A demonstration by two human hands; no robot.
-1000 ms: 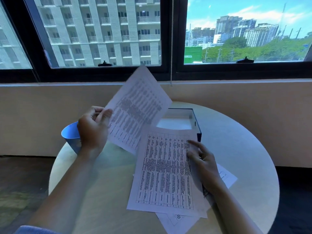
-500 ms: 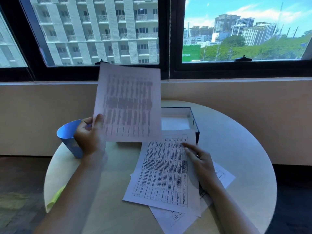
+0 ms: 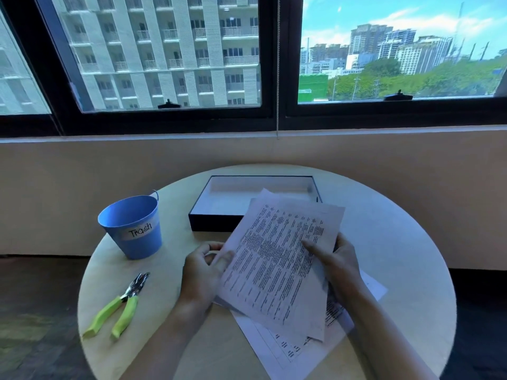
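A printed sheet (image 3: 277, 264) covered in columns of text is held tilted over the round table, with a second sheet just under it. My left hand (image 3: 204, 272) pinches the sheets' left edge. My right hand (image 3: 338, 266) grips the right edge, its thumb lying on the printed face. More printed sheets (image 3: 288, 349) lie flat on the table below them, partly hidden.
An open dark shallow box (image 3: 216, 223) with a white inside stands at the back of the pale round table (image 3: 406, 270). A blue bucket (image 3: 133, 226) labelled "Trash" stands at the left. A punch tool with green handles (image 3: 118, 308) lies near the left edge.
My left hand brought its raised sheet down and to the right, onto the sheet under my right hand. My right hand now grips the sheets' right edge. The view tilted down.
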